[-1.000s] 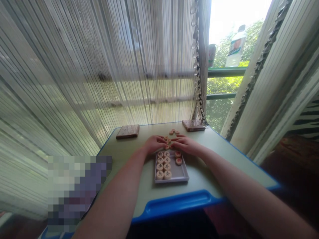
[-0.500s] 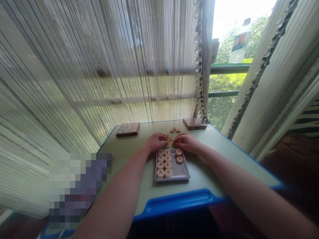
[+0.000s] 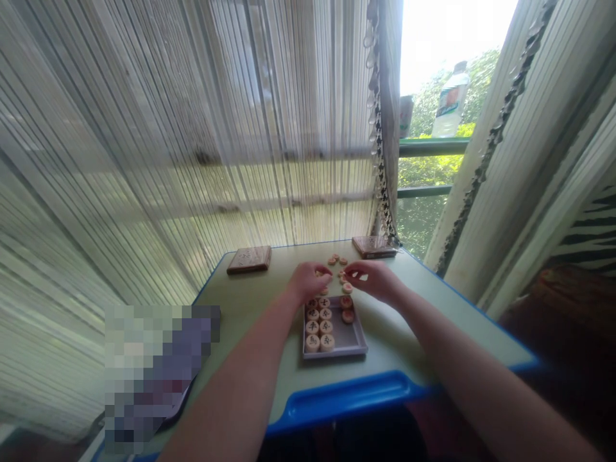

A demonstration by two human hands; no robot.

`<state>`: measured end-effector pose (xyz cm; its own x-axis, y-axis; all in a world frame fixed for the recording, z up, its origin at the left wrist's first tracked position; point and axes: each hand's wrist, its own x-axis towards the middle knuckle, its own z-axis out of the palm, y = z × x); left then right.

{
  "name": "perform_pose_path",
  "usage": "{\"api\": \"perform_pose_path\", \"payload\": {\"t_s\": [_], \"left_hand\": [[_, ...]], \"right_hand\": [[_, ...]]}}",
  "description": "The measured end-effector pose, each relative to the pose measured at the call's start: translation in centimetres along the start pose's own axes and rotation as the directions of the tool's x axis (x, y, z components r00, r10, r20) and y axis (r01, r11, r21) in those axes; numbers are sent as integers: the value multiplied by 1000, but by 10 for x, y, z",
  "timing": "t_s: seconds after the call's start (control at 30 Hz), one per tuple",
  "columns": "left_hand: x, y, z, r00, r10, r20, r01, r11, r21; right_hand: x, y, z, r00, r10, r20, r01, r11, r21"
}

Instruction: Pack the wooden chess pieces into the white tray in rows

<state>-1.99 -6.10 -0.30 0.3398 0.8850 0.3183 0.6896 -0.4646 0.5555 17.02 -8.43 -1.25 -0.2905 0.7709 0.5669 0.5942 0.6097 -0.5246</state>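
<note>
A shallow white tray (image 3: 357,352) holds two columns of round wooden Chinese chess pieces (image 3: 312,327) with black characters on its left side. At its far right corner are two red-marked pieces (image 3: 347,316). Just beyond the tray, my left hand (image 3: 308,281) has its thumb and fingers brought together; what lies between them is hard to make out. A loose piece (image 3: 324,291) lies beneath it. My right hand (image 3: 375,280) pinches at a small piece (image 3: 342,274) with its fingertips. Another loose piece (image 3: 347,289) lies close to the tray's far edge.
Several more loose pieces (image 3: 335,258) lie farther back on the pale, blue-edged table (image 3: 245,301). Flat brown boxes stand at the back left (image 3: 249,259) and back right (image 3: 374,246). A blurred-out object (image 3: 168,372) is at left. String curtains (image 3: 289,212) hang behind.
My hands have drawn slightly apart and turned among the loose pieces. A loose piece beside my right fingers now shows uncovered behind the tray. The view has tilted up a little.
</note>
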Motion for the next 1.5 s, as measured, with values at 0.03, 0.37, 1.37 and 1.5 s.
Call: {"api": "perform_pose_path", "payload": {"t_s": [0.03,0.37,1.37,1.5], "left_hand": [[-1,3,0,1000,12,-4,-12,1000,-5],[-13,36,-21,983,178,-52,-177,984,10],[-61,40,-3,964,235,121,-254,951,176],[-60,36,0,958,265,106,-282,935,216]], "right_hand": [[-1,-5,-4,1000,-6,-9,6,1000,-8],[-47,-44,-4,989,10,-145,26,970,242],[-67,-41,20,999,-31,-22,31,999,27],[-66,-39,22,998,-62,-23,61,998,-30]]}}
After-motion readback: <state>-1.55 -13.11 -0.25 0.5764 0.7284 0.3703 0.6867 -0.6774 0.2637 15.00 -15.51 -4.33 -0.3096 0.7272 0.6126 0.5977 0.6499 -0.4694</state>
